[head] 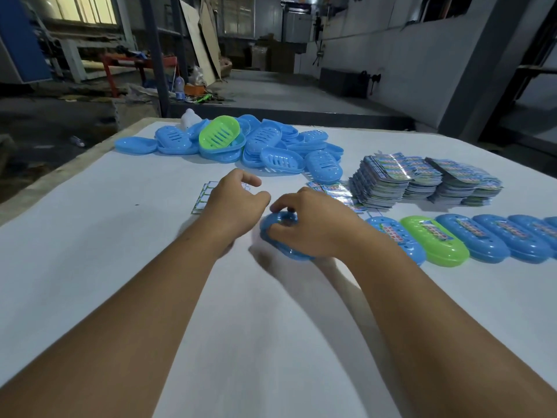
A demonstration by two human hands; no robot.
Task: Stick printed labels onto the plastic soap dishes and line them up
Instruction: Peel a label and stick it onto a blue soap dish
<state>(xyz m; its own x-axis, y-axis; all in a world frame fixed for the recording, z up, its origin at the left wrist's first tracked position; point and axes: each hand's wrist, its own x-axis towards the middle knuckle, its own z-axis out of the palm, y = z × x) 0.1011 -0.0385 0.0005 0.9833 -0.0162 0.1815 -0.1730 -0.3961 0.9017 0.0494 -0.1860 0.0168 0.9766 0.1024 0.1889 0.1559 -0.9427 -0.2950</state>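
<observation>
My right hand (313, 226) grips a blue soap dish (278, 233) lying upside down on the white table (120, 251), fingers curled over its top. My left hand (235, 203) hovers just left of it with loosely curled fingers, holding nothing I can see. Under that hand lies a sheet of small white stickers (203, 197). To the right runs a row of labelled dishes (482, 239), mostly blue, with one green dish (434, 244). Stacks of printed labels (422, 179) stand behind the row. Loose labels (334, 188) lie near my right hand.
A heap of unlabelled blue dishes (271, 149) with a green one (219, 135) on top sits at the table's far side, beside a white bottle (190, 117). The table's left edge (60, 173) drops to a cluttered workshop floor.
</observation>
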